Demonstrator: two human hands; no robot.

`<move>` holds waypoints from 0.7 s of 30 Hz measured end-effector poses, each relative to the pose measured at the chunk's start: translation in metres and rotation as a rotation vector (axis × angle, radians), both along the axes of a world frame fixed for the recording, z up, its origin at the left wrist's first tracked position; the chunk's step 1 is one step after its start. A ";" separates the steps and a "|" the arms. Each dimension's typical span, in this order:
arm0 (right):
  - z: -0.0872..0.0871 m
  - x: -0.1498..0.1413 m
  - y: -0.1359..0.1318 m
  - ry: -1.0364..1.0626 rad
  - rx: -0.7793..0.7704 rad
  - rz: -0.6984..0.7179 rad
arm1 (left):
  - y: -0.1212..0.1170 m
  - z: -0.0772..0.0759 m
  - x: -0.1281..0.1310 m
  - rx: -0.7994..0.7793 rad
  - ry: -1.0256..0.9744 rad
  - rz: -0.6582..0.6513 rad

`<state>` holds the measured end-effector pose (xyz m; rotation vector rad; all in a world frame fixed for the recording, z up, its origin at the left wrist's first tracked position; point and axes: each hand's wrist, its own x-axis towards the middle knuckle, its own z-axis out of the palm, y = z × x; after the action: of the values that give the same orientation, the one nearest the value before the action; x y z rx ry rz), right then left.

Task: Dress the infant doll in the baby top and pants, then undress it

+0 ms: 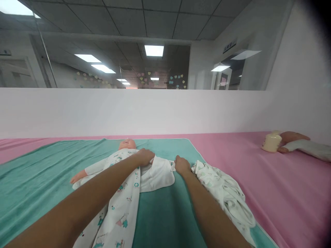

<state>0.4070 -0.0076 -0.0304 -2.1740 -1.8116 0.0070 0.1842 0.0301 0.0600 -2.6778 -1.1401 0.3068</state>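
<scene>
A baby doll (127, 144) lies on its back on a teal blanket (165, 217), wearing a white printed baby gown (126, 196). One sleeve is on, with the doll's hand (78, 176) out of its cuff at the left. The other side of the gown is spread out to the right. My left hand (146, 157) is closed on the gown near the doll's shoulder; the doll's arm there is mostly hidden. Slightly right of it, my right hand (182, 164) is closed on the end of the gown's sleeve (171, 166).
A crumpled white printed cloth (224, 193) lies beside my right forearm. On the pink sheet (227, 148) at the far right are a cream bottle (271, 142) and what looks like another doll (294, 137), partly covered. A low white wall (134, 112) with windows above it runs behind.
</scene>
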 end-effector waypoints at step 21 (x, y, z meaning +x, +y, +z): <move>0.004 -0.004 -0.005 0.008 0.009 -0.037 | -0.018 0.004 0.024 0.119 -0.124 0.133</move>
<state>0.4035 -0.0122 -0.0266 -2.1973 -1.7640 -0.0007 0.2087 0.0123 0.0644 -2.5535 -1.3322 0.0918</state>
